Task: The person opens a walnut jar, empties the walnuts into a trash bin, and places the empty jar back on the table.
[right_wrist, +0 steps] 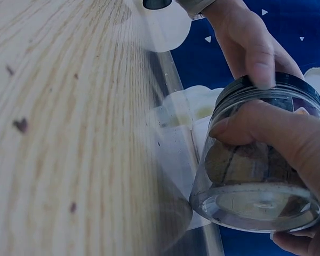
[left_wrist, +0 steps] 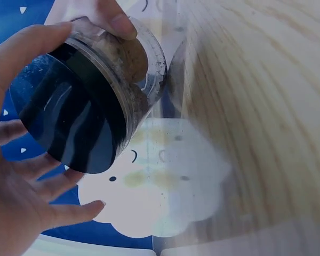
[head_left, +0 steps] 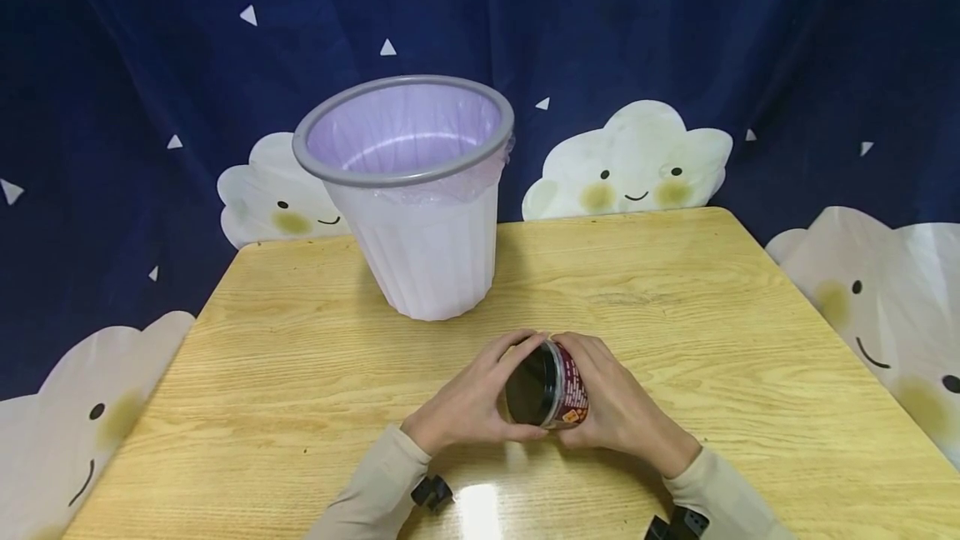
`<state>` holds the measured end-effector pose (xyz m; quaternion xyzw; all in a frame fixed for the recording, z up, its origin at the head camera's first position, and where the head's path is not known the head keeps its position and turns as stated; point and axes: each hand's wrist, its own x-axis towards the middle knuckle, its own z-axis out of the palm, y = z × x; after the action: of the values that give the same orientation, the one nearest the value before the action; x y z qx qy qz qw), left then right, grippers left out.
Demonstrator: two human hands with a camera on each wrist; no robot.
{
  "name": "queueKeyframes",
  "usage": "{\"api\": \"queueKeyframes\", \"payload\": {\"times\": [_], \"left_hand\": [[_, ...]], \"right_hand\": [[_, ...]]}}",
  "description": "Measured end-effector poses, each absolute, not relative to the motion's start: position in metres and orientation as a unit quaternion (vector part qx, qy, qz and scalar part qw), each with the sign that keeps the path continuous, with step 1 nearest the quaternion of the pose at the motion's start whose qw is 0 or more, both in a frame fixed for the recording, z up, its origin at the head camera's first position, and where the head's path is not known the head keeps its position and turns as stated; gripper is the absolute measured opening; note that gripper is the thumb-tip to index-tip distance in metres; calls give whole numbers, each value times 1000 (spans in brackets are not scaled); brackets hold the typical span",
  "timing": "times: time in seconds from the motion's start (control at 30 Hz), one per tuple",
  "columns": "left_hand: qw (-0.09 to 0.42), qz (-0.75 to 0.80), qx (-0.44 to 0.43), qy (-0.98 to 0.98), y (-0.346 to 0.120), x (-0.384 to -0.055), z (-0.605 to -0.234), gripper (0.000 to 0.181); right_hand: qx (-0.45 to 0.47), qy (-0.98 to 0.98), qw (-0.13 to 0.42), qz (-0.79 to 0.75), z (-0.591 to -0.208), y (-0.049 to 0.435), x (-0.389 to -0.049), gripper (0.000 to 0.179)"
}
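A clear plastic jar (head_left: pixel 572 394) with a maroon printed label is tipped on its side between my hands, its black lid (head_left: pixel 531 390) facing left. My left hand (head_left: pixel 467 407) grips the lid, thumb on the near edge and fingers over the top. From the other side, my right hand (head_left: pixel 618 407) holds the jar's body. The right wrist view shows its thumb (right_wrist: pixel 261 128) lying across the clear wall below the lid. Something brown inside shows through the plastic, and the jar's base is close over the wooden table (head_left: pixel 262 407).
Behind the hands, left of centre, stands a white waste bin (head_left: pixel 427 248) with a grey rim and a purple liner. A dark blue curtain (head_left: pixel 600 23) with cloud faces surrounds the table. Small dark specks (right_wrist: pixel 21 125) lie on the wood in the right wrist view.
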<state>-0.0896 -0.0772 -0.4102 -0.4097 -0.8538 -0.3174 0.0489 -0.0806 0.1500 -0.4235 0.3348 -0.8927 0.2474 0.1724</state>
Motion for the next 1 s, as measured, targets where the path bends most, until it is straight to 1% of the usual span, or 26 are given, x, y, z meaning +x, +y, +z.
{"api": "queueKeyframes", "payload": {"times": [0.3, 0.5, 0.67, 0.87, 1.0], "left_hand": [[45, -327, -408, -851, -78, -89, -410, 111], [22, -360, -387, -849, -78, -89, -407, 114], [24, -355, -405, -842, -78, -89, -406, 115], [-17, -385, -363, -848, -78, -88, -404, 112], [-15, -389, -376, -841, -78, -88, -404, 115]], "right_hand": [[335, -894, 172, 244, -423, 150, -80, 111], [333, -894, 173, 246, -423, 150, -80, 111], [335, -893, 174, 246, -423, 150, -80, 111], [332, -894, 173, 246, -423, 150, -80, 112], [331, -894, 173, 246, -423, 150, -80, 112]]}}
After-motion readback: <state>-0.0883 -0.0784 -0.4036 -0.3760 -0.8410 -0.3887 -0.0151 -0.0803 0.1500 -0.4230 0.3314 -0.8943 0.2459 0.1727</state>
